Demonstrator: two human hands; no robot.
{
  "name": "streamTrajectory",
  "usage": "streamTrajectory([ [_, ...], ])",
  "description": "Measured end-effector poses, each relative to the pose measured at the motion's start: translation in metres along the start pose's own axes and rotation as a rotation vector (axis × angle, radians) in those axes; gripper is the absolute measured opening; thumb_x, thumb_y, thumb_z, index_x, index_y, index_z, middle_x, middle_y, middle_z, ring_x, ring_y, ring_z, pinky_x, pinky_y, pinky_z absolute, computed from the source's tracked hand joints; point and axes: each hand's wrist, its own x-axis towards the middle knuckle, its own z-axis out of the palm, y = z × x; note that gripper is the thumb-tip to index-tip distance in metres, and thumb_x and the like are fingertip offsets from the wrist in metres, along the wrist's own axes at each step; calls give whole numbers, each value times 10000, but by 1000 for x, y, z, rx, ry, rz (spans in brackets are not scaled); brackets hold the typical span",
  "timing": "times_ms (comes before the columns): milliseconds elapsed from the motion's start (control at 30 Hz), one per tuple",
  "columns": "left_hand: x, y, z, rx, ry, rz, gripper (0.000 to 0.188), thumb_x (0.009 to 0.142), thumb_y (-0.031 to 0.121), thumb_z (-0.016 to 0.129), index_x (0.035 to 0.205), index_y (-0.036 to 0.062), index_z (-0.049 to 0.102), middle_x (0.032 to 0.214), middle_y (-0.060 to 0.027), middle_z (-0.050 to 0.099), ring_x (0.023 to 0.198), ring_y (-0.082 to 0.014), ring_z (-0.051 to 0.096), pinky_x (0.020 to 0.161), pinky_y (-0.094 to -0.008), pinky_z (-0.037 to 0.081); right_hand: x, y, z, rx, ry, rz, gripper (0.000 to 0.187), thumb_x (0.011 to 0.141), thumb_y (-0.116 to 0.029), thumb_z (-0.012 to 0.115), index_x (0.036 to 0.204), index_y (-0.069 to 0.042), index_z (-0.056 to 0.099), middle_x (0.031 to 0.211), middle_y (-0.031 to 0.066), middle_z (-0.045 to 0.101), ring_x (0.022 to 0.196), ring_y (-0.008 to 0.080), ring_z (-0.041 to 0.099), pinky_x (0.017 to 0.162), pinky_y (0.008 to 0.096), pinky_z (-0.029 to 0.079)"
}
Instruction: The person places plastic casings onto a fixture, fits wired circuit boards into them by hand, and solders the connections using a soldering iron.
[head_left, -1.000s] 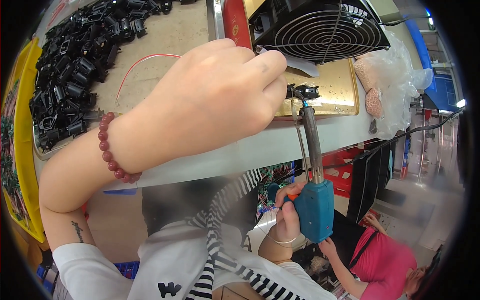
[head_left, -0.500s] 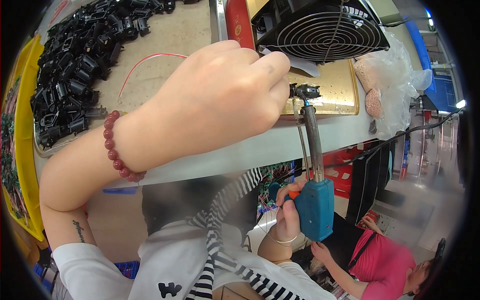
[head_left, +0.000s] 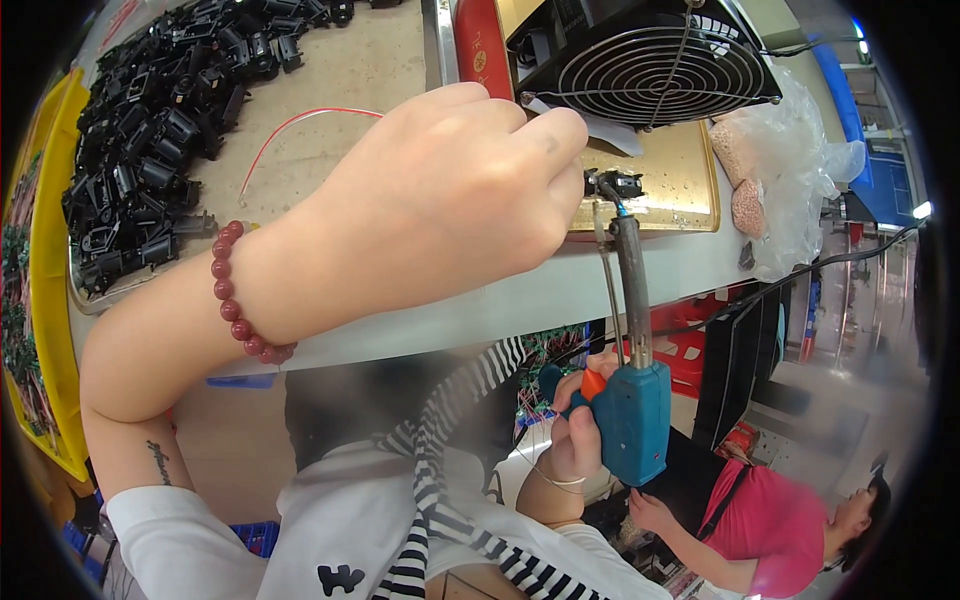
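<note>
My left hand (head_left: 460, 185) is closed above the bench edge, its fingertips hidden behind the knuckles. A red and white wire (head_left: 300, 120) runs in behind it; whether the fingers pinch the wire cannot be seen. Just beyond the knuckles, a small black plastic part (head_left: 625, 184) sits on a gold-coloured metal tray (head_left: 690, 205). Below the bench edge, my right hand (head_left: 577, 430) grips a teal soldering gun (head_left: 635, 420) with an orange trigger. The gun points upward, its bent tip at the black part and a thin feed tube alongside the barrel.
Many black plastic parts (head_left: 150, 150) lie heaped on a tray at the left, beside a yellow bin (head_left: 55, 300). A black fan with a wire guard (head_left: 665, 80) stands behind the gold tray. Plastic bags of pinkish pellets (head_left: 740, 160) lie right. A person in pink (head_left: 770, 520) sits nearby.
Both my hands and the soldering gun have shifted very slightly to the right. More of the orange trigger shows. The person in pink has moved their head and arm a little.
</note>
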Motion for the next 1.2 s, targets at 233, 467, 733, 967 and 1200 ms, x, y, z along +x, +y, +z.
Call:
streamTrajectory([
  [233, 2, 0, -1, 8, -11, 3, 296, 694, 74, 658, 984, 17, 675, 880, -55, 542, 672, -203, 561, 610, -310, 465, 0, 5, -8, 130, -7, -17, 374, 874, -151, 657, 1185, -56, 471, 989, 131, 584, 722, 193, 604, 550, 290, 512],
  [467, 2, -1, -2, -12, 11, 4, 300, 690, 84, 667, 985, 30, 678, 868, -51, 544, 654, -200, 548, 596, -303, 458, 1, -11, 5, -100, 19, -12, 551, 759, -280, 771, 1173, -34, 505, 967, 74, 568, 664, 162, 588, 567, 256, 452],
  [733, 3, -1, -2, -43, 56, 6, 337, 668, 91, 687, 1002, 43, 683, 851, -48, 556, 636, -193, 535, 550, -301, 454, 4, -6, 3, -158, -59, -180, 568, 787, -202, 657, 1238, 100, 490, 1128, 217, 493, 585, 171, 525, 529, 278, 405],
  [967, 3, -2, -5, -22, 19, 8, 345, 666, 94, 692, 1007, 43, 680, 863, -48, 569, 635, -195, 535, 552, -300, 456, 0, 13, -15, 10, -10, -113, 568, 779, -205, 662, 1228, 99, 492, 1123, 220, 488, 591, 170, 532, 528, 284, 400],
  [1200, 3, -2, -2, -50, 45, -2, 328, 680, 98, 684, 1002, 41, 679, 874, -55, 576, 633, -202, 534, 556, -299, 458, 6, 9, -2, -55, -23, -228, 558, 780, -207, 657, 1219, 100, 499, 1113, 211, 490, 589, 168, 531, 525, 276, 394],
])
